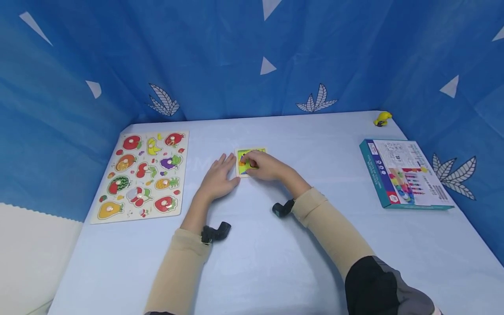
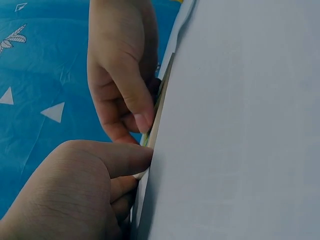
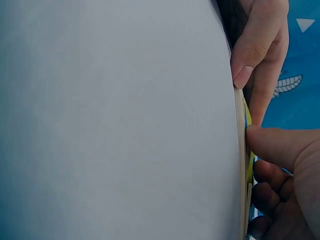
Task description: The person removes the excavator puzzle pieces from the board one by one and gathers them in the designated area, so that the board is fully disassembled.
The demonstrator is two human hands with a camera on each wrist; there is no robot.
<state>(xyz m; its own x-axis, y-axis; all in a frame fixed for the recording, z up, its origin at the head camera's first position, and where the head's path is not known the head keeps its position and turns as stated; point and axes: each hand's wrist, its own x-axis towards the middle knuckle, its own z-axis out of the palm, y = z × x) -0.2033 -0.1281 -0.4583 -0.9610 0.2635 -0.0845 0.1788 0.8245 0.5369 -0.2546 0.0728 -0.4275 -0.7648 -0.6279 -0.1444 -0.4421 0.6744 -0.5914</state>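
Observation:
A small square wooden picture puzzle (image 1: 241,171) with a yellow-green picture lies flat on the table. My left hand (image 1: 218,178) rests at its left side, fingers fairly straight, the thumb tip against the board's near left corner. Over the picture is my right hand (image 1: 267,165), its thumb and curled fingers pinching at a puzzle piece on the board. The hand covers much of the picture. In the right wrist view the board (image 3: 241,165) shows edge-on, with a thin piece (image 3: 248,200) standing slightly proud of its face.
A wooden fruit peg puzzle (image 1: 151,209) lies at the left of the white table (image 1: 252,262). At the right is a teal-edged box (image 1: 405,175) with printed pictures. Behind it, near the far corner, sits a small yellow toy (image 1: 383,118). Blue cloth (image 1: 236,57) hangs behind the table.

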